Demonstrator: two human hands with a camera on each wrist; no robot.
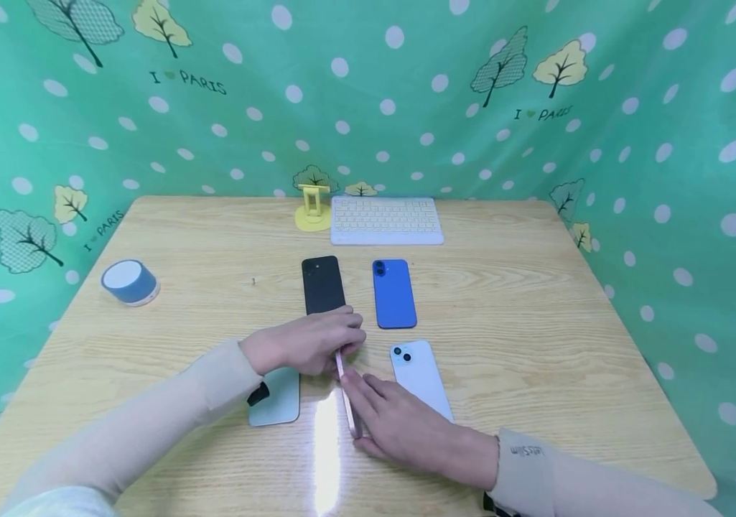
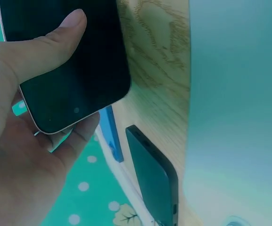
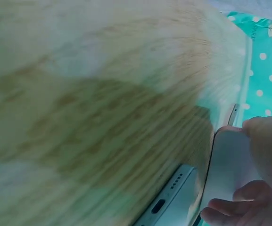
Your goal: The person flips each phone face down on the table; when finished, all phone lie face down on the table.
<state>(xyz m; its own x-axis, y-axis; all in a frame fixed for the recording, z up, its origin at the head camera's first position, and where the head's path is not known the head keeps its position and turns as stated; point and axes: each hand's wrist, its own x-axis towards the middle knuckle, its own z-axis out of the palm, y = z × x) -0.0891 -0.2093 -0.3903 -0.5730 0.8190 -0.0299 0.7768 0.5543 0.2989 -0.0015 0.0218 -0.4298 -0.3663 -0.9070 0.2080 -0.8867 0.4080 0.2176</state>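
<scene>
Both hands hold a pink-edged phone (image 1: 350, 415) tilted up on its side above the middle of the table. My left hand (image 1: 319, 341) grips its far end; in the left wrist view the thumb lies across the dark screen (image 2: 100, 61), with fingers behind. At the near end, my right hand (image 1: 400, 424) holds it, thumb at the end and fingertips on the pale back (image 3: 227, 162) in the right wrist view. A white phone (image 1: 424, 377) lies beside the right hand. Under the left wrist is a pale blue-green phone (image 1: 280, 406), partly hidden. A black phone (image 1: 321, 276) lies just beyond the left hand.
A blue phone (image 1: 395, 296) lies face down right of the black one. Along the back edge are a white keyboard (image 1: 385, 221) and a yellow stand (image 1: 312, 210). A blue and white cylinder (image 1: 130, 282) stands at the left. Polka-dot green cloth (image 1: 368, 93) hangs behind the table.
</scene>
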